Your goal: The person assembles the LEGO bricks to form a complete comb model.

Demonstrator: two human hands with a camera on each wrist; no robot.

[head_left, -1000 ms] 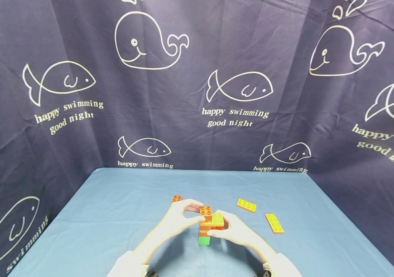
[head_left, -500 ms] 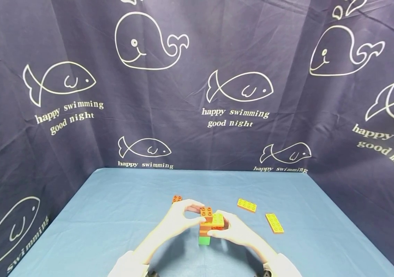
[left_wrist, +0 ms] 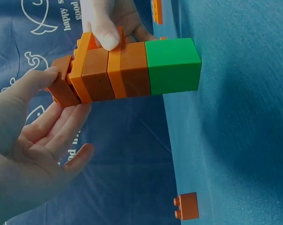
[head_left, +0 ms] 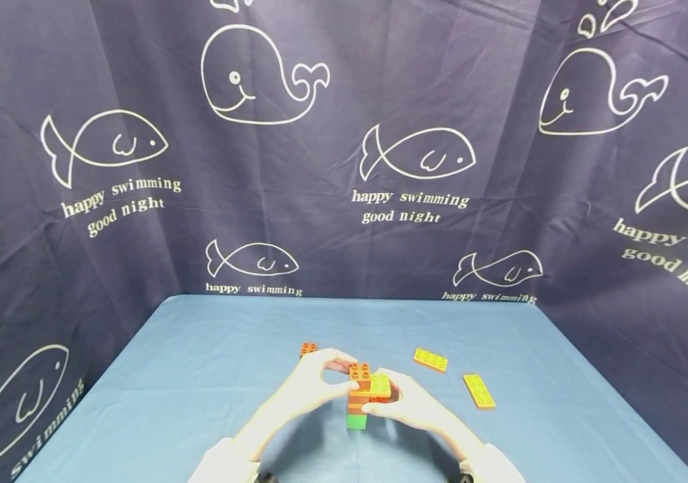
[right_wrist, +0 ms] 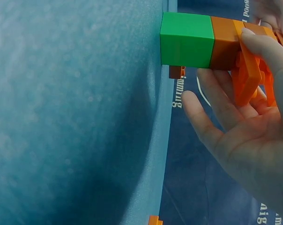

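A tower of toy building bricks stands on the table, with a green brick (head_left: 356, 421) at its foot. Above that, brown bricks alternate with thin plates, two of which jut out to the right, the upper one yellow (head_left: 381, 384). My left hand (head_left: 318, 378) pinches the topmost brown brick (head_left: 360, 373) between thumb and fingers. In the left wrist view this brown brick (left_wrist: 63, 86) sits tilted against the plate below it. My right hand (head_left: 415, 404) grips the tower's middle around the jutting plates, its thumb on the near side.
One loose brown brick (head_left: 309, 349) lies behind my left hand. Two yellow plates lie to the right, a farther plate (head_left: 431, 359) and a nearer plate (head_left: 479, 392). Blue cloth covers the table (head_left: 217, 342), and a dark printed curtain (head_left: 331, 268) rises behind it.
Both hands keep their holds on the bricks. The top brown brick has shifted very slightly, and the whole head view has moved a little.
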